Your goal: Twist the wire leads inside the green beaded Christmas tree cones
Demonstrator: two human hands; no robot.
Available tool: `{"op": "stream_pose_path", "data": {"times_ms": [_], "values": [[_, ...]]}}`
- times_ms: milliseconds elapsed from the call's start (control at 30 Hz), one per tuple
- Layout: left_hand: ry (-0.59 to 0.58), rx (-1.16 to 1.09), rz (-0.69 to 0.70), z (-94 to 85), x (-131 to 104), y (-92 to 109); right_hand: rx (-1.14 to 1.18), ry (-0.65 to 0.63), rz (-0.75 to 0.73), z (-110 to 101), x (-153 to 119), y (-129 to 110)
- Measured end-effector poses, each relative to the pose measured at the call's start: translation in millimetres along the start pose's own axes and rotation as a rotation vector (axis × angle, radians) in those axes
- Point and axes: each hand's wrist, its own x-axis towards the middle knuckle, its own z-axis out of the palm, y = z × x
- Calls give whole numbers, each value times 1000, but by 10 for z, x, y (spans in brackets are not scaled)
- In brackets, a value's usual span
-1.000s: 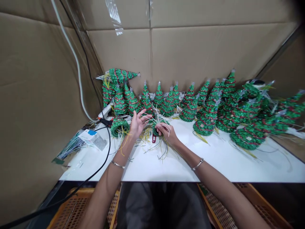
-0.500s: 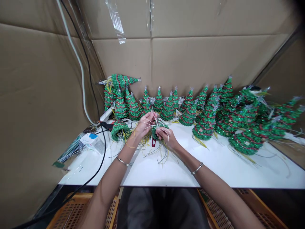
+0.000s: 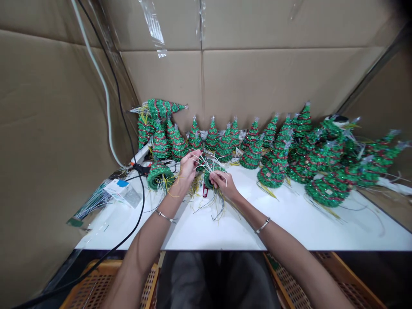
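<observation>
My left hand (image 3: 189,166) is pinched on the ends of some white wires (image 3: 206,162), just above the table. Lower and to its right, my right hand (image 3: 222,182) closes its fingers round the same bunch of white wires. They come out of a small green tinsel tree (image 3: 208,182) lying with its base toward me, mostly hidden by my hands. Against that base lies a red-handled tool (image 3: 205,191), only partly visible. Yellow and dark wires (image 3: 219,206) trail toward me over the table. Left of my left hand, another tinsel tree (image 3: 159,177) lies with its hollow base showing.
Several upright tinsel trees (image 3: 225,143) line the back of the white table (image 3: 289,227), with more crowded at right. A small box (image 3: 124,192) and a wire bundle (image 3: 92,201) lie at left. A black cable (image 3: 141,210) crosses the table's left side. Orange baskets (image 3: 93,283) stand below.
My left hand has moved left, away from my right hand, and the white wires now stretch between them. The view has shifted slightly.
</observation>
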Motion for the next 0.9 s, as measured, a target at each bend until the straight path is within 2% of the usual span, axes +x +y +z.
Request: {"op": "stream_pose_path", "data": {"times_ms": [133,200,300,367,467,600,700,767,900], "values": [[59,-54,62,6,125,180,-1,20,11,-7,-29,-14],[83,-76,177,6,187,364,7,23,13,-6,-45,-11],[-33,26,284,24,207,622,33,27,10,1,-48,2],[-74,115,341,33,170,704,44,23,5,4,-39,11],[-51,257,361,-13,107,652,38,17,0,1,-27,17],[35,458,338,-175,93,384,27,15,-8,-3,-20,18],[75,558,381,-259,75,240,32,14,-11,0,-19,22],[87,554,480,-256,11,251,46,13,-10,2,-19,28],[129,550,829,-110,-319,486,64,15,-7,5,-22,46]]}}
